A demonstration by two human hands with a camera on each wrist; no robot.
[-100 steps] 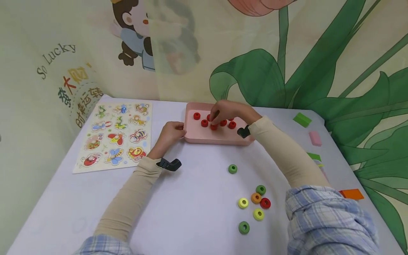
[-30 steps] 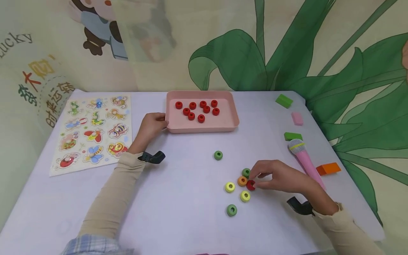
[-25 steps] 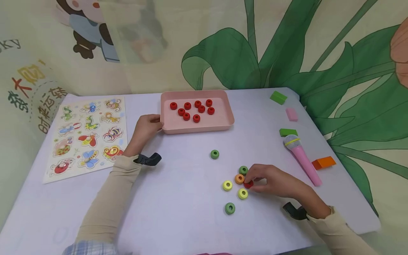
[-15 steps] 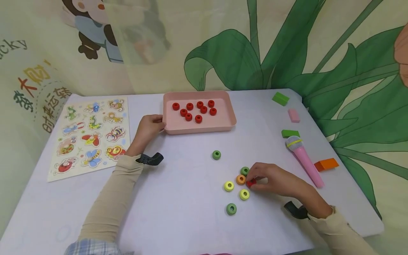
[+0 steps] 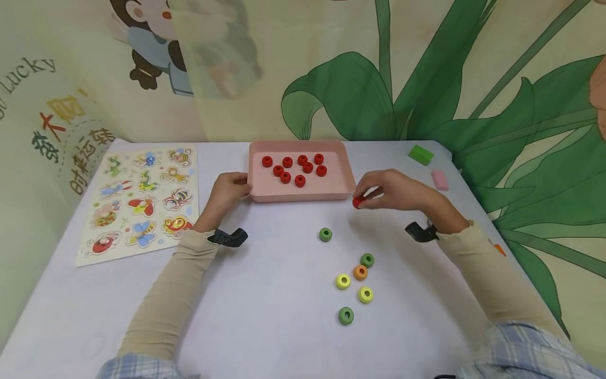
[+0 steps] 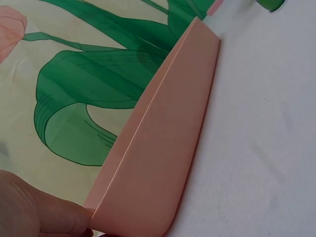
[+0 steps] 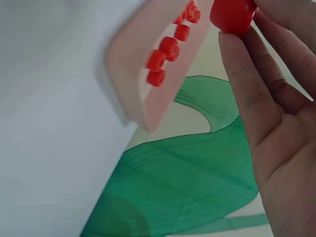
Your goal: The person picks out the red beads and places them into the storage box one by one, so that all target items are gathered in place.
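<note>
A shallow pink tray (image 5: 331, 196) at the back of the table bears several red beads (image 5: 300, 181). At its left end, my left hand (image 5: 226, 196) grips the rim; the left wrist view shows finger and thumb at the tray's corner (image 6: 148, 163). My right hand (image 5: 395, 192) pinches one red bead (image 7: 232, 15) between thumb and fingertips, beside the tray's front right corner. Closer to me lie loose beads: a green bead (image 5: 325, 235), an orange bead (image 5: 361, 272), a yellow bead (image 5: 343, 281), with further green and yellow ones around.
A puzzle board (image 5: 142, 205) with insect pictures lies on the left. On the right are a green block (image 5: 421, 155) and a pink block (image 5: 440, 180); an orange block (image 5: 500, 250) peeks out past my right forearm. A printed curtain (image 5: 341, 95) hangs behind the table.
My right hand has picked the red bead out from beside the orange and green ones and carried it up to the tray's right corner. The left hand has stayed at the tray's left end.
</note>
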